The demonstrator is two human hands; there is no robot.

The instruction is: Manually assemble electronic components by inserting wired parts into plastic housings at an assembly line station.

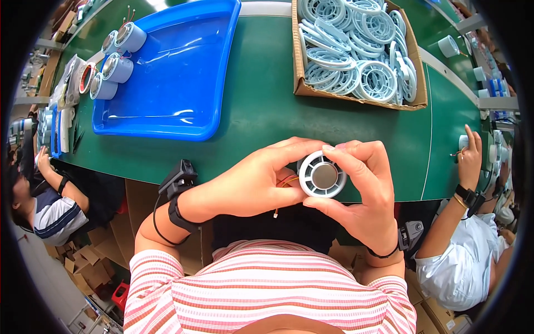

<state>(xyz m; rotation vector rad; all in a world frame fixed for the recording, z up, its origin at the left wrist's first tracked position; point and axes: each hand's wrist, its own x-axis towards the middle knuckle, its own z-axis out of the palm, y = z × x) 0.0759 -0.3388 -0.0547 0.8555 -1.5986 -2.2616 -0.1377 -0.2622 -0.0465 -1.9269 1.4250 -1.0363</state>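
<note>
Between my two hands, just over the near edge of the table, is a small round motor unit with a white spoked ring (305,179) and a grey metal disc in its centre. My left hand (267,172) grips its body from the left, thumb below and fingers above. Thin red and yellow wires (287,181) come out by the left palm and end in a small white plug. My right hand (369,186) pinches the ring's rim from the right between thumb and fingers. The underside of the unit is hidden by my left fingers.
A blue tray (167,94) lies at the left; several white cylindrical motor units (117,68) with wires stand at its left side. At the back right, a cardboard box (361,100) holds many pale blue rings (377,80). Co-workers sit on both sides, one hand (470,158) near at right.
</note>
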